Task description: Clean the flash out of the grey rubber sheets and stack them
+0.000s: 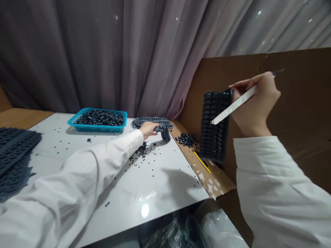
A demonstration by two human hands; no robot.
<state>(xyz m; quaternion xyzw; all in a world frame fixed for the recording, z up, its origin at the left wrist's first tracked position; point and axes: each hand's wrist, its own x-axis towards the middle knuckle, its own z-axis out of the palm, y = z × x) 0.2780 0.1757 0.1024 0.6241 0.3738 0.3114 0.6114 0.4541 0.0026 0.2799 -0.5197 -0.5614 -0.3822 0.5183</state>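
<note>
My left hand (148, 130) reaches over the white table and is closed on a bent, dark rubber piece (164, 133). Raised at the right, my right hand (256, 103) pinches the upper corner of a dark moulded rubber sheet (214, 127) with rows of knobs, which hangs down from the fingers. The same hand also grips a slim white-handled tool (234, 105) with a pointed metal tip, slanting across the sheet. Behind my left hand lies a dark perforated rubber sheet (152, 121). Small black bits (141, 151) are scattered below that hand.
A blue basket (97, 129) full of small black pieces stands at the back left. Stacked dark perforated sheets (18, 151) lie at far left. On the cardboard ledge are a black pile (186, 140), a yellow tool (201, 162) and white scraps (210, 184). Clear plastic (176, 230) lies below the table edge.
</note>
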